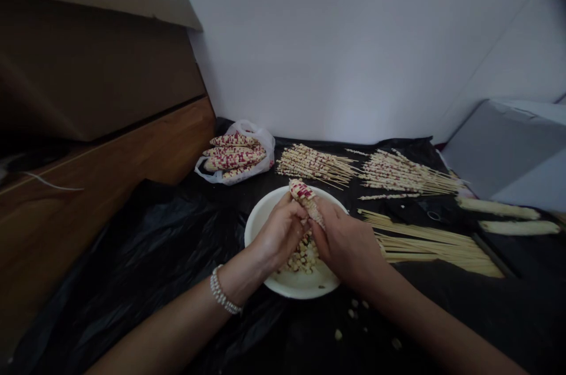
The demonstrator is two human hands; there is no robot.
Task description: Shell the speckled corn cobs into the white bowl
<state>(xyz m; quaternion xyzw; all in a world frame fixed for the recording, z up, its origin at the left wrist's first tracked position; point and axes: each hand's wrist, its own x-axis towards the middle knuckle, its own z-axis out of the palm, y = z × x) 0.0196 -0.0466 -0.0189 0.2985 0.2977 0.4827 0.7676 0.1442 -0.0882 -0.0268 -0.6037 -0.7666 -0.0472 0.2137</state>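
Note:
Over a white bowl (260, 216) both hands hold one corn cob (302, 191), tilted, its upper end still bearing cream and dark red kernels and its lower part stripped bare. My left hand (280, 232) is closed on the cob's left side, thumb and fingers pressed against it. Wrapped round the lower end from the right is my right hand (347, 239); its fingertips are partly hidden. Loose kernels (305, 258) lie in the bowl beneath the hands. A beaded bracelet (222, 291) circles the left wrist.
Whole cobs (234, 157) lie in a plastic bag (266, 142) at the back left. Kernel-threaded skewers (305, 161) form two piles behind the bowl. Bare sticks (437, 242) and stripped cobs (499, 208) lie right, on black plastic sheeting (177, 257). A few kernels (338, 335) are scattered in front.

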